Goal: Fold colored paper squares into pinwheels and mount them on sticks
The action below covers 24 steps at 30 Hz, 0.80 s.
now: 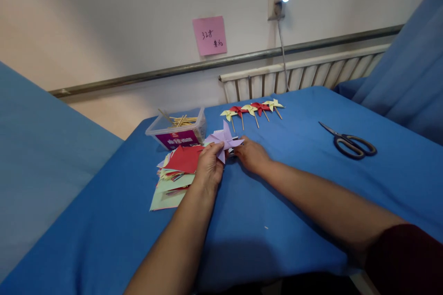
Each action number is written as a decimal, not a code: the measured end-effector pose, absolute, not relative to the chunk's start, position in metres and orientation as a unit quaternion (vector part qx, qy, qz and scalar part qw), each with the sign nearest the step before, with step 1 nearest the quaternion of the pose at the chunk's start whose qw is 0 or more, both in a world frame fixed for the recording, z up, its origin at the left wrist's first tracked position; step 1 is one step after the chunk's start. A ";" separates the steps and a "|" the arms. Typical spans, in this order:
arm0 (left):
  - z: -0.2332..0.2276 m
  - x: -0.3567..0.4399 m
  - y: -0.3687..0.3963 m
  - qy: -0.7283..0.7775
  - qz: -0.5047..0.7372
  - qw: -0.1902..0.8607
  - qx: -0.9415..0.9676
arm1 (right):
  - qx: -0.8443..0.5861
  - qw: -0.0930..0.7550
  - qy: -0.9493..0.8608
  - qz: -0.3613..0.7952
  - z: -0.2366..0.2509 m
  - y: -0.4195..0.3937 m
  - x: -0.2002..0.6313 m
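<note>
I'm watching the purple pinwheel (226, 140) up close: it's sitting above the blue tabletop (294, 244), between the two hands. The left hand (209, 162) is pinching it, thumb over the folded paper, so that grip is narrow and holding. The right hand (252, 153) is reaching in at its right edge, fingers curling by a small dark-and-silver object (234, 151) that I'm seeing only partly; I can't tell how firmly those fingers are closing, or on what. Just left, a red sheet (183, 160) is topping a loose stack of coloured paper (166, 199). Behind that, a clear plastic tub (201, 124) is holding thin wooden sticks (183, 121). Farther back, five pinwheels (250, 109) on sticks are lying in a row, pale yellow and red alternating. Out right, well apart, dark-handled scissors (350, 144) are lying with their tips pointing away. Beyond the table, a pink note (209, 36) is hanging on the wall above a radiator (308, 72) and a metal pipe (155, 74).
</note>
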<state>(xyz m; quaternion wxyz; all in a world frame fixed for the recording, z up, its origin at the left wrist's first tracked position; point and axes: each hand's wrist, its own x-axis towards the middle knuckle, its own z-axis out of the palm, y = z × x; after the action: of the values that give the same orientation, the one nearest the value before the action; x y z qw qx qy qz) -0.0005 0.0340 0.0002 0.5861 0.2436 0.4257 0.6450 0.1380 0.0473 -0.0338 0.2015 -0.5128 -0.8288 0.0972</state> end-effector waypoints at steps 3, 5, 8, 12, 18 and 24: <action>-0.001 0.002 0.033 0.424 0.648 0.582 0.247 | -0.519 0.192 -0.828 0.091 -0.031 0.046 0.142; -0.003 0.002 0.032 0.425 0.647 0.580 0.254 | -0.527 0.189 -0.822 0.102 -0.031 0.048 0.142; -0.005 0.002 0.032 0.427 0.643 0.578 0.264 | -0.542 0.196 -0.809 0.116 -0.033 0.051 0.140; -0.006 0.001 0.032 0.422 0.648 0.575 0.266 | -0.542 0.221 -0.800 0.130 -0.038 0.054 0.141; -0.008 0.002 0.032 0.415 0.658 0.572 0.260 | -0.528 0.222 -0.811 0.122 -0.041 0.056 0.140; -0.017 0.000 0.036 0.430 0.655 0.562 0.264 | -0.519 0.186 -0.827 0.112 -0.035 0.053 0.137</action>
<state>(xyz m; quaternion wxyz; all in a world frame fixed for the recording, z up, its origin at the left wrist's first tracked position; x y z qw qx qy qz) 0.0001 0.0361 -0.0171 0.5624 0.2638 0.4300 0.6551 0.1372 0.0528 -0.0355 0.1859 -0.5187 -0.8270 0.1118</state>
